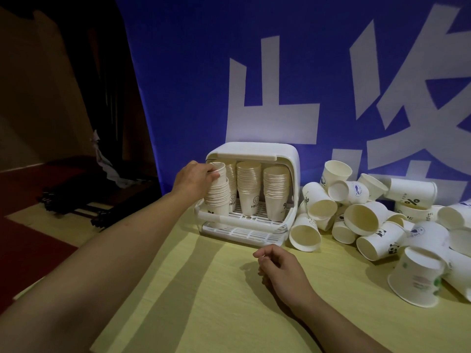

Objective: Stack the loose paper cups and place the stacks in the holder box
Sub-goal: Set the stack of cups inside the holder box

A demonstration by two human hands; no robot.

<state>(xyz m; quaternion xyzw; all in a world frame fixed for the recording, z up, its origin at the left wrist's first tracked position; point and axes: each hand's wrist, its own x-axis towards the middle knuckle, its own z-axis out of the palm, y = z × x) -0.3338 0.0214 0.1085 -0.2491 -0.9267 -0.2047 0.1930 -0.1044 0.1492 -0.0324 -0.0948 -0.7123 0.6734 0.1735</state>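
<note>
While left hand (195, 178) grips a cup stack (217, 192) | its fingertips hidden | right hand (281, 270) loosely curled, empty.

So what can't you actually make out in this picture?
- Head view: the left hand covers part of the stack it grips.
- The rear stack in the box sits behind the front stacks.
- The loose cups run off the right edge, so there is no full count.
- Cup prints are too small to read.

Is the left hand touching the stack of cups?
Touching. The head view shows the left hand with fingers wrapped around the top of the leftmost cup stack in the holder box.
</note>
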